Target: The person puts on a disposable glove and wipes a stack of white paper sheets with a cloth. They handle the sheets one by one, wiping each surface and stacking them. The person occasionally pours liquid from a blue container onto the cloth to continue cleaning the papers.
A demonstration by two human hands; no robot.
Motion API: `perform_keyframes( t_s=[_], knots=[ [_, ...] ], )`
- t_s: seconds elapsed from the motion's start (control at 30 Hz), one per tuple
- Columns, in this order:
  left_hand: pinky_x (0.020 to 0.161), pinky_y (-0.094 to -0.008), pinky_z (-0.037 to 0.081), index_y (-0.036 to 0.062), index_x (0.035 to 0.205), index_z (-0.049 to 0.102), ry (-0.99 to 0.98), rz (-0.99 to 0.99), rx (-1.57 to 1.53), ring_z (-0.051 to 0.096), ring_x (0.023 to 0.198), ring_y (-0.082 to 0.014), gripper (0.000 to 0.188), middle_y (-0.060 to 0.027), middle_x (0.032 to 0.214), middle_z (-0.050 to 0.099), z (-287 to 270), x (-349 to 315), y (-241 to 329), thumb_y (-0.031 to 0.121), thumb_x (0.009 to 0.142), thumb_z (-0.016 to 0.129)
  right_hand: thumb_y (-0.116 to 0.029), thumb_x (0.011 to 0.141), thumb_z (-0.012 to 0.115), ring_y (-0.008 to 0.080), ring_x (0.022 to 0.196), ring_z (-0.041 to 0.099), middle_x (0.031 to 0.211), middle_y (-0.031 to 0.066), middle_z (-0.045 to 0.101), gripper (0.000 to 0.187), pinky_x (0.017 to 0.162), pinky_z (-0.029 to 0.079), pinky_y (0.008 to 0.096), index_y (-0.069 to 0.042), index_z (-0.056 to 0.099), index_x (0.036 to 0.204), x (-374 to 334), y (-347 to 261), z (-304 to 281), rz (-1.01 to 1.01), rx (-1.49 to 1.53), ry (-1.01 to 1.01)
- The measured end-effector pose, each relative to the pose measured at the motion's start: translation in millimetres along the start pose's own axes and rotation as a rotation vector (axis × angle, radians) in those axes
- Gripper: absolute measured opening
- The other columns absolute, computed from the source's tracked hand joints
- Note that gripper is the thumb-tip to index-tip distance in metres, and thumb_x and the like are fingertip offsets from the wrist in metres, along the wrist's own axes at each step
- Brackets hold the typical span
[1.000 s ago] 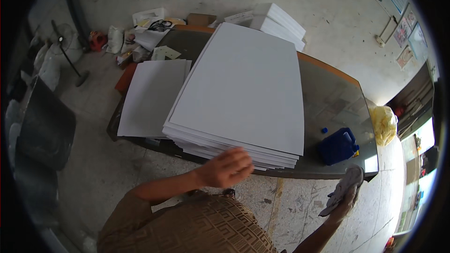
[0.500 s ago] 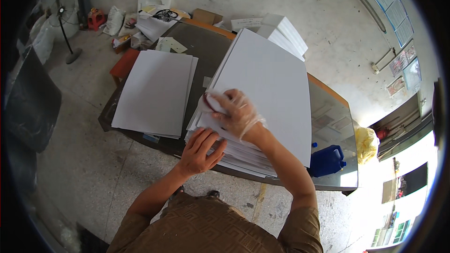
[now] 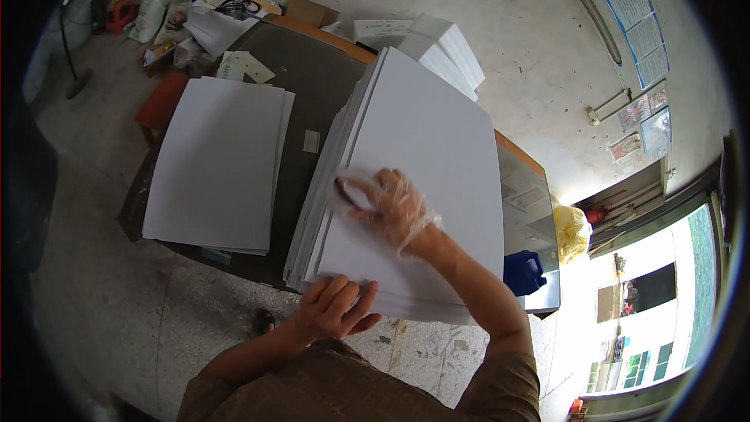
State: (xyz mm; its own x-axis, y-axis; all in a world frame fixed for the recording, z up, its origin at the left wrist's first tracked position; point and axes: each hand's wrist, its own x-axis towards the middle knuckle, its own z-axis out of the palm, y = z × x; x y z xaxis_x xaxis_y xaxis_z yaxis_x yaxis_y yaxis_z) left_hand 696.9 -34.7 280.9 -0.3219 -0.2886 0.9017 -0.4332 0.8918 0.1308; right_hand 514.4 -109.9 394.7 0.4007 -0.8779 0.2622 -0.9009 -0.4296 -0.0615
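Clamping blurred pale pad (image 3: 360, 191) in right hand (image 3: 397, 209) atop sheet stack (image 3: 430, 125); touching near edge with left hand (image 3: 331, 309), can't tell if pinching.

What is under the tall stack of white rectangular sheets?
The dark, glossy table supports the stack; its surface shows on both sides. Anything directly beneath the sheets is covered and cannot be seen.

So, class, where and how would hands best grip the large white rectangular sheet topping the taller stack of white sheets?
Grip the sheet by its near edge, probably, coming from the near side: it lies flat on the stack, so only its edges offer purchase.
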Motion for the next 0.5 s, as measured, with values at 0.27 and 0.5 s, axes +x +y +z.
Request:
perform_keyframes(
  t_s=[0.27, 0.5],
  knots=[
    [0.074, -0.0274, 0.045, 0.0137, 0.107, 0.071, -0.063, 0.008, 0.053, 0.057, 0.091, -0.0144, 0.039, -0.0013, 0.097, 0.052, -6, 0, -1, 0.047, 0.092, 0.056, -0.04, 0.097, 0.052, 0.0349, 0.102, 0.061, 0.109, 0.0193, 0.064, 0.044, 0.09, 0.046, 0.0407, -0.01, 0.055, 0.128, 190, 240, 49, 0.425, -0.108, -0.081],
    [0.078, -0.0275, 0.042, 0.0211, 0.111, 0.071, -0.117, 0.009, 0.129, 0.053, 0.095, -0.0141, 0.046, -0.001, 0.103, 0.05, -8, -14, 3, 0.059, 0.089, 0.057, -0.051, 0.094, 0.051, 0.0363, 0.111, 0.059, 0.118, 0.0204, 0.064, 0.054, 0.093, 0.045, 0.0401, -0.011, 0.058, 0.129, 250, 295, 58, 0.636, -0.042, 0.035]
  ],
)
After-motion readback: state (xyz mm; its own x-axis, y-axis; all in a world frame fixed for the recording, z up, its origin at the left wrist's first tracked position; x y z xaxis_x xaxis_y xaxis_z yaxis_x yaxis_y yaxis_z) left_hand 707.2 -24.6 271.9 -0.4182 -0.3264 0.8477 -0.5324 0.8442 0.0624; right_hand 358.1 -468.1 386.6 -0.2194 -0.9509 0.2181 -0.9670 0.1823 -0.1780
